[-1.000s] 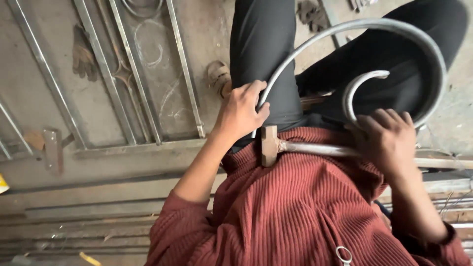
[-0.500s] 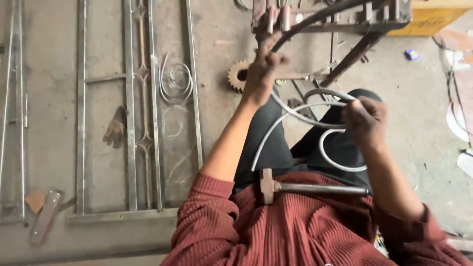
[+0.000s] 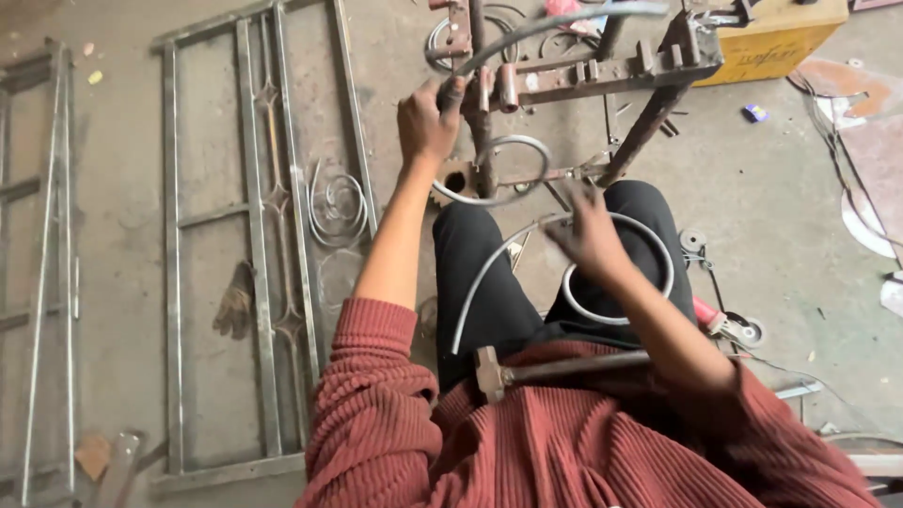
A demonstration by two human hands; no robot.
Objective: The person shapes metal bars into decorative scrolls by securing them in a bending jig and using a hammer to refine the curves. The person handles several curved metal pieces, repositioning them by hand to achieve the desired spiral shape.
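1. A window grille (image 3: pixel 254 235) lies flat on the workshop floor, well apart from the work, with a glove (image 3: pixel 235 301) beside it.
2. A rusty bending jig (image 3: pixel 583 80) stands before the knees.
3. The scroll rod (image 3: pixel 527 235), already curled at its lower end, reaches up toward the jig; further bending appears left.
4. A hammer (image 3: pixel 527 369) rests across the lap.
5. The left hand (image 3: pixel 428 118) clamps the rod's upper end; the blurred right hand (image 3: pixel 588 230) seems closed on the curl.

We see soft, even daylight with no glare; shadows lie faint on the concrete floor (image 3: pixel 790 216); our right hand (image 3: pixel 588 230) smears with motion blur; edges bow slightly from the wide lens.
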